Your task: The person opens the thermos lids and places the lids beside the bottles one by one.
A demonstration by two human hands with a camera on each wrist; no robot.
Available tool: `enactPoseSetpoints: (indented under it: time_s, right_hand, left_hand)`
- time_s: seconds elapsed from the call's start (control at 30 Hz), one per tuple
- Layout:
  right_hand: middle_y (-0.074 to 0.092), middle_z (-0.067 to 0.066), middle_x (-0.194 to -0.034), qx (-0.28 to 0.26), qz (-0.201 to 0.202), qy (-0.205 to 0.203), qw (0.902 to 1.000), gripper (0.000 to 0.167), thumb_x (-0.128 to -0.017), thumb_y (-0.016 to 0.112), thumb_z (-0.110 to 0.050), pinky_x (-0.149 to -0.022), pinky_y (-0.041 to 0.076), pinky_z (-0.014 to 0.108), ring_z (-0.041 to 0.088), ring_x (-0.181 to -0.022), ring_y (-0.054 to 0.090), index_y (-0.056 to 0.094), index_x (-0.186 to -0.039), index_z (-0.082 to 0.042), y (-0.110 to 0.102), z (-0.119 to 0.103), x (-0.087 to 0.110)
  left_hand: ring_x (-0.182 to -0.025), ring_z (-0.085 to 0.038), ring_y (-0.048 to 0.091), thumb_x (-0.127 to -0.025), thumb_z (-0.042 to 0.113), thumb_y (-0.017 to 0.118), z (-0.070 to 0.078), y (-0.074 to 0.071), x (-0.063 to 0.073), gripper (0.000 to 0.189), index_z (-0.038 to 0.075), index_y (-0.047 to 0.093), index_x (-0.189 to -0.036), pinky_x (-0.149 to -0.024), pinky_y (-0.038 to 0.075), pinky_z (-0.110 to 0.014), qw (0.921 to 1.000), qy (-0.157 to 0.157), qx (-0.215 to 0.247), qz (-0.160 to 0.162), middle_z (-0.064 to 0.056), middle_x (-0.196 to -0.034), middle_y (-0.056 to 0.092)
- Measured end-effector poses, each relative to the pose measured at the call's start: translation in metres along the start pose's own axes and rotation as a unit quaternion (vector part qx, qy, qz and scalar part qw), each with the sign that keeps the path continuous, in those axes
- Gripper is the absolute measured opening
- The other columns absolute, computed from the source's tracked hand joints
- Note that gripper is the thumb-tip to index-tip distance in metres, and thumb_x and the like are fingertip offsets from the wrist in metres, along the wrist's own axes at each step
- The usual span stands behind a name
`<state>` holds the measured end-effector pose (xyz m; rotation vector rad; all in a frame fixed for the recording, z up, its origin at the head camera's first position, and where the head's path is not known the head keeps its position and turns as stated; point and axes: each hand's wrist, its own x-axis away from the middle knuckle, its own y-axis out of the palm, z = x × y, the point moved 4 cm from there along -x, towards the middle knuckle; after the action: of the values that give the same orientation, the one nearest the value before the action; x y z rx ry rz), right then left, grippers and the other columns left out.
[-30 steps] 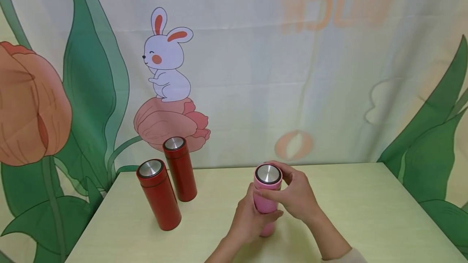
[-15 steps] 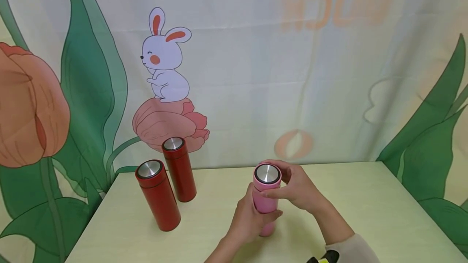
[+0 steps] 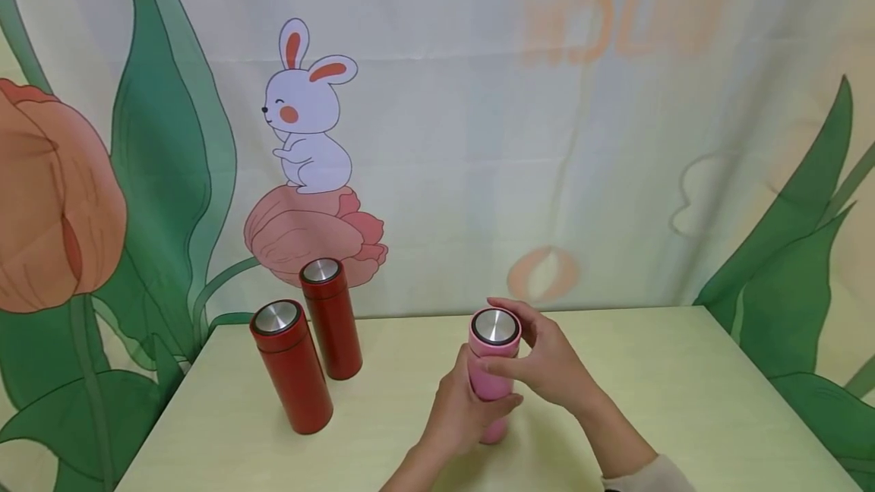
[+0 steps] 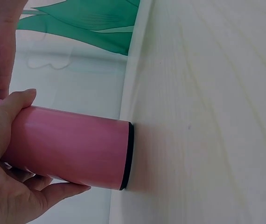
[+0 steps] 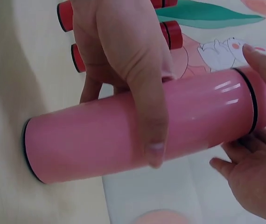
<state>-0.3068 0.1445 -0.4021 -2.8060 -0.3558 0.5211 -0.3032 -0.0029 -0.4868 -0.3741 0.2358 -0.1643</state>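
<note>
A pink thermos bottle [image 3: 489, 387] with a silver-topped lid [image 3: 496, 326] stands upright near the table's middle. My left hand [image 3: 453, 410] grips its body from the left, thumb across the front. Up at the lid, my right hand [image 3: 552, 364] holds on with thumb in front and fingers behind. The right wrist view shows the right hand's fingers around the pink lid [image 5: 262, 100], above a dark seam. In the left wrist view the bottle's black base [image 4: 128, 156] is at the tabletop; whether the lid is loosened cannot be told.
Two red thermos bottles, a nearer one [image 3: 294, 374] and a farther one [image 3: 335, 329], stand upright on the table [image 3: 683, 386] to the left. A printed curtain [image 3: 444, 135] with a rabbit and flowers hangs behind the table's back edge.
The right hand turns slightly back and forth at the lid, its thumb and wrist shifting a little. The left hand keeps its grip. The whole view shifts slightly.
</note>
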Motion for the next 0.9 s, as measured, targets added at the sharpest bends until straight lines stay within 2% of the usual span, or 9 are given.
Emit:
enactPoseSetpoints:
  time_s: [0.1,0.27,0.43,0.63,0.9]
  right_hand:
    - [0.069,-0.005,-0.131,0.041,0.053,0.019,0.9976,0.078,-0.075,0.094,-0.031,-0.116,0.041,0.055,0.021,-0.135,0.059,0.057,-0.143,-0.026,0.005,-0.003,0.004]
    - [0.071,-0.009,-0.123,0.109,0.146,0.072,0.9806,0.078,-0.066,0.097,-0.046,-0.104,0.051,0.049,0.014,-0.121,0.065,0.062,-0.133,-0.028,0.019,-0.009,0.012]
    - [0.073,-0.007,-0.118,0.125,0.22,0.077,0.9644,0.078,-0.062,0.097,-0.053,-0.098,0.053,0.044,0.013,-0.112,0.067,0.063,-0.127,-0.026,0.031,-0.012,0.015]
    - [0.075,-0.003,-0.116,0.123,0.259,0.081,0.9546,0.078,-0.063,0.099,-0.046,-0.093,0.055,0.041,0.015,-0.108,0.069,0.06,-0.127,-0.022,0.037,-0.011,0.016]
    - [0.074,-0.002,-0.116,0.111,0.279,0.077,0.9509,0.07,-0.068,0.098,-0.036,-0.091,0.056,0.04,0.015,-0.107,0.069,0.061,-0.125,-0.02,0.038,-0.012,0.017]
  left_hand:
    - [-0.105,-0.012,0.067,-0.079,0.041,0.09,-0.002,-0.001,0.001,0.071,0.023,0.048,-0.134,-0.09,0.054,-0.037,1.0,-0.001,-0.001,0.001,0.001,-0.117,0.07]
    - [-0.107,-0.014,0.068,-0.079,0.038,0.089,-0.004,-0.002,0.001,0.071,0.023,0.048,-0.135,-0.091,0.055,-0.038,0.9998,0.005,-0.017,0.005,0.0,-0.119,0.071]
    - [-0.108,-0.017,0.069,-0.078,0.024,0.087,-0.004,-0.001,0.002,0.069,0.018,0.052,-0.137,-0.094,0.055,-0.04,0.9997,0.008,-0.023,0.002,-0.003,-0.12,0.072]
    - [-0.11,-0.019,0.069,-0.078,0.021,0.086,-0.003,-0.001,0.001,0.072,0.013,0.051,-0.14,-0.096,0.056,-0.043,0.9995,0.012,-0.03,0.002,-0.005,-0.121,0.072]
    - [-0.105,-0.017,0.07,-0.077,0.016,0.085,0.0,0.0,0.0,0.067,0.011,0.053,-0.136,-0.095,0.057,-0.041,0.9996,0.01,-0.026,0.002,-0.006,-0.117,0.073]
